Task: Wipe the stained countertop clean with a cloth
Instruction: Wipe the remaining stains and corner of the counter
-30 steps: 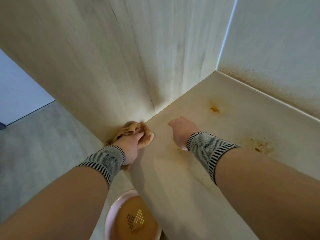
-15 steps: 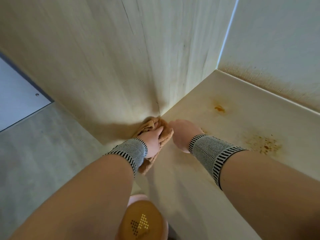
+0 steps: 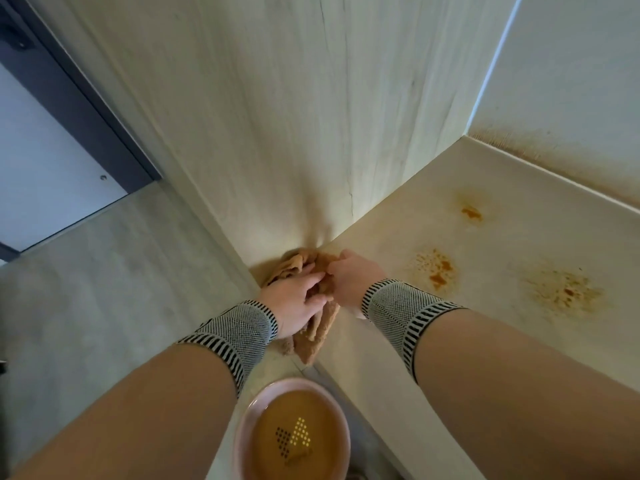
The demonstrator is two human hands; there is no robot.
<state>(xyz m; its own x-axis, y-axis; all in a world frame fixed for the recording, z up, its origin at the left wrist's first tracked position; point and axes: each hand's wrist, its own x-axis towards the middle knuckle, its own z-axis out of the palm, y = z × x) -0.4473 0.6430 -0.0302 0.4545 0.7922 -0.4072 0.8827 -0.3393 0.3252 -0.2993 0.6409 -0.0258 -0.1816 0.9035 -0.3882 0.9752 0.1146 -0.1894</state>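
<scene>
R hand [image 3: 353, 282] moved in, both hands' fingers [image 3: 311, 282] gripping cloth [image 3: 318, 327].

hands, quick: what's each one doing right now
Left hand: fingers on the tan cloth, appears to grip it at the countertop corner.
Right hand: touches the cloth; fingers hidden, grip cannot be told.

Soft, even daylight fills the scene, brightest along a pale blue-white strip of light [image 3: 491, 60] at the upper right corner. The wooden side panel [image 3: 294, 116] darkens toward its foot, where a shadow gathers in the corner. The forearms cast faint, diffuse shadows on the worktop [image 3: 502, 341]. There is no hard glare. A small dotted reflection glints on the liquid in the pink bowl [image 3: 242, 424]. Wide-angle distortion bends straight edges outward, and the near forearms look soft and oversized.
</scene>
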